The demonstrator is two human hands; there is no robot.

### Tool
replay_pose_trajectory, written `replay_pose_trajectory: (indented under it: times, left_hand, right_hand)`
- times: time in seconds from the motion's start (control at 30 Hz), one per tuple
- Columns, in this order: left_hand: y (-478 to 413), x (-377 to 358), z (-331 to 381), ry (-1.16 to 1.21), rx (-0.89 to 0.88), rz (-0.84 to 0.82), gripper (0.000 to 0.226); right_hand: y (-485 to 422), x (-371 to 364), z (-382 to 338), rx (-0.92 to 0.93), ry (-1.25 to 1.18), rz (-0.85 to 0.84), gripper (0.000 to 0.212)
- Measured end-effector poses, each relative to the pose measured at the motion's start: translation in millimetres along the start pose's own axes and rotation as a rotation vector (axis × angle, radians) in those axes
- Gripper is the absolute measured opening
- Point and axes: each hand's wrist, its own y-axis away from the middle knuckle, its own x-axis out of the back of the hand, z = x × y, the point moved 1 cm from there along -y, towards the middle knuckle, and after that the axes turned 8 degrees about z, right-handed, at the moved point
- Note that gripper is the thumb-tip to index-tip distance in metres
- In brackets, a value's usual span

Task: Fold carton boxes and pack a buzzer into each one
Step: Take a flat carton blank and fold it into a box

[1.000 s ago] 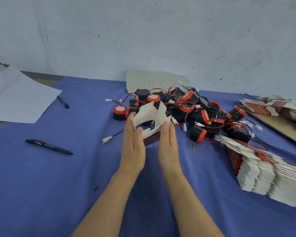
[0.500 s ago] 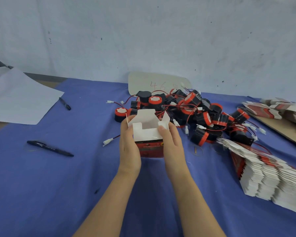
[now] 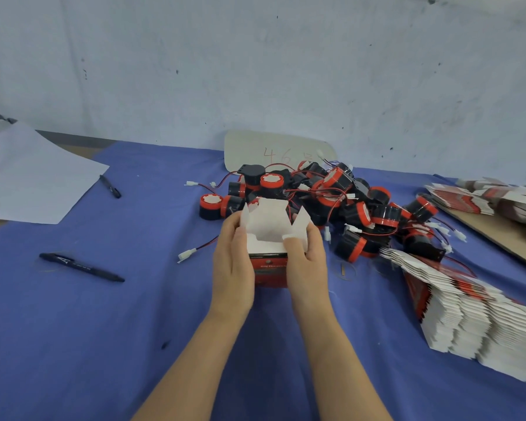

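Observation:
A small red and white carton box (image 3: pixel 269 262) stands upright on the blue cloth (image 3: pixel 104 314) with its white top flaps open. My left hand (image 3: pixel 233 268) grips its left side, thumb at the near rim. My right hand (image 3: pixel 308 268) grips the right side, with its thumb pressing on the near top edge. Just behind the box lies a heap of black and red buzzers (image 3: pixel 331 205) with red wires and white plugs. The inside of the box is hidden from me.
A fanned stack of flat cartons (image 3: pixel 480 317) lies at the right, with more flat cartons (image 3: pixel 492 196) on a brown board at the far right. Two black pens (image 3: pixel 81 267) (image 3: pixel 110 186) and a white paper sheet (image 3: pixel 28 180) lie at the left. A numbered card (image 3: pixel 274 151) leans against the wall.
The flat carton has been opened up into a box shape and set upright on the cloth. Both hands have moved from pressing its flaps to gripping its sides.

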Motion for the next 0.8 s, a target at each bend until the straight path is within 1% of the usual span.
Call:
replay_pose_trajectory:
  times: [0.1, 0.23, 0.3, 0.33, 0.4, 0.5, 0.53, 0.6, 0.67, 0.73, 0.8]
  left_hand:
    - [4.7, -2.5, -2.0, -0.029, -0.021, -0.018, 0.030]
    - [5.1, -5.2, -1.0, -0.044, 0.009, -0.016, 0.023]
    - [5.5, -5.9, 0.0, -0.049, 0.018, -0.008, 0.020]
    - [5.5, -5.7, -0.6, -0.042, 0.026, -0.005, 0.020]
    - [5.0, -5.0, -1.1, -0.021, 0.060, 0.000, 0.021]
    - [4.0, -3.3, -2.6, -0.057, 0.066, 0.007, 0.029]
    - [3.6, -2.9, -3.3, -0.089, 0.059, 0.008, 0.032]
    - [3.2, -2.2, -4.3, -0.116, 0.052, 0.009, 0.039]
    - [3.1, -1.6, -4.5, -0.134, 0.032, 0.013, 0.045]
    - [2.2, -0.8, -4.4, -0.154, 0.012, 0.018, 0.048]
    - [0.3, 0.3, -5.6, -0.154, -0.013, 0.017, 0.048]
  right_hand:
    - [0.3, -0.4, 0.2, 0.030, 0.029, 0.011, 0.046]
    - [2.0, -2.0, -0.9, 0.085, 0.019, 0.055, 0.055]
    - [2.7, -1.5, -1.0, 0.134, 0.029, 0.049, 0.057]
    - [2.8, -1.1, -0.6, 0.156, 0.045, 0.031, 0.054]
    - [3.9, -0.6, -1.1, 0.189, 0.058, -0.010, 0.042]
    - [5.7, -2.6, -1.2, 0.193, 0.077, -0.060, 0.014]
    - [6.5, -3.4, -0.6, 0.177, 0.086, -0.078, 0.009]
    - [6.2, -3.2, 2.9, 0.162, 0.115, -0.104, 0.013]
    - [5.2, -2.4, 3.8, 0.163, 0.174, -0.089, 0.008]
    - [4.5, -2.3, 3.0, 0.150, 0.220, -0.066, 0.019]
    - [4.8, -2.5, 0.5, 0.133, 0.202, -0.083, 0.037]
